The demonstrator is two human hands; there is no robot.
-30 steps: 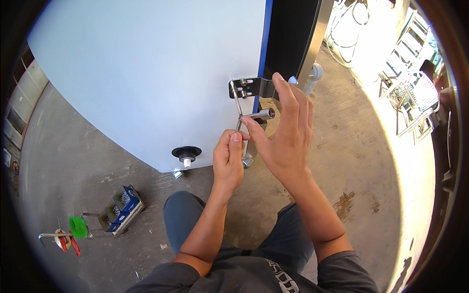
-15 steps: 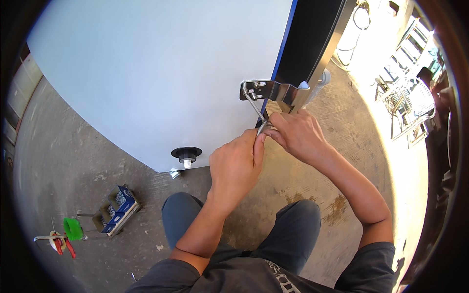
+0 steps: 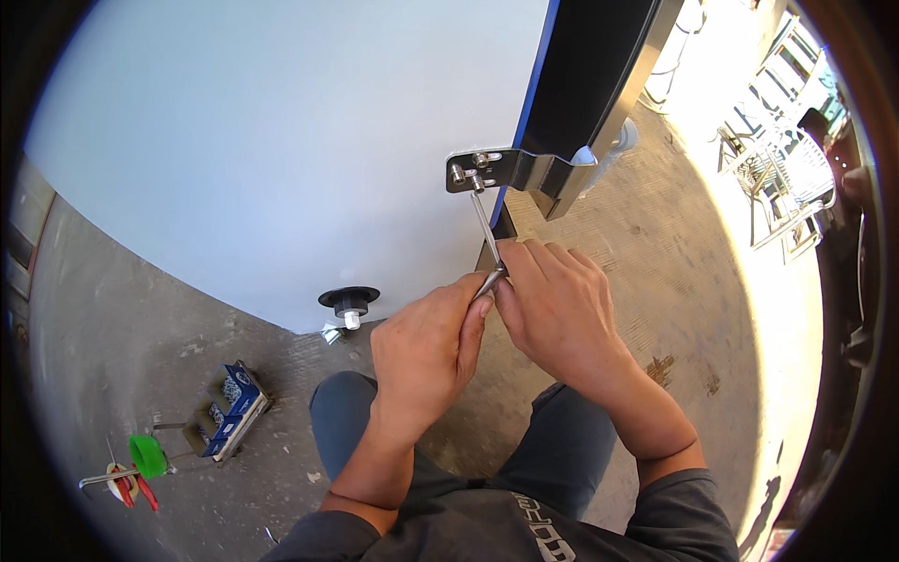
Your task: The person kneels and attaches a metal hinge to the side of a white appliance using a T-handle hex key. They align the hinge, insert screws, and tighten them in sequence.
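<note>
Between both hands is a slim silver hex key (image 3: 484, 223), its shaft slanting up toward a dark, shiny metal bracket (image 3: 506, 167). My left hand (image 3: 426, 347) is closed round the lower end of the key, thumb along it. The fingers of my right hand (image 3: 562, 309) are curled and pinch the key where it bends. Several socket-head bolts (image 3: 458, 173) sit in the slots of the bracket. The key's tip lies just below the lowest bolt; whether it touches cannot be seen. Behind the bracket stands a large white panel (image 3: 309, 140) with a blue edge.
A black round foot with a white tip (image 3: 349, 302) sticks out of the panel's lower part. On the concrete floor at left stand blue bins of small hardware (image 3: 229, 407), near a green item (image 3: 148, 455) and red-handled pliers (image 3: 147, 492). A metal-framed chair (image 3: 796, 183) stands at right.
The key's tip has come away from the left bolt and now lies below the lowest one. Both hands have shifted down and slightly left, and my right hand has turned over the key.
</note>
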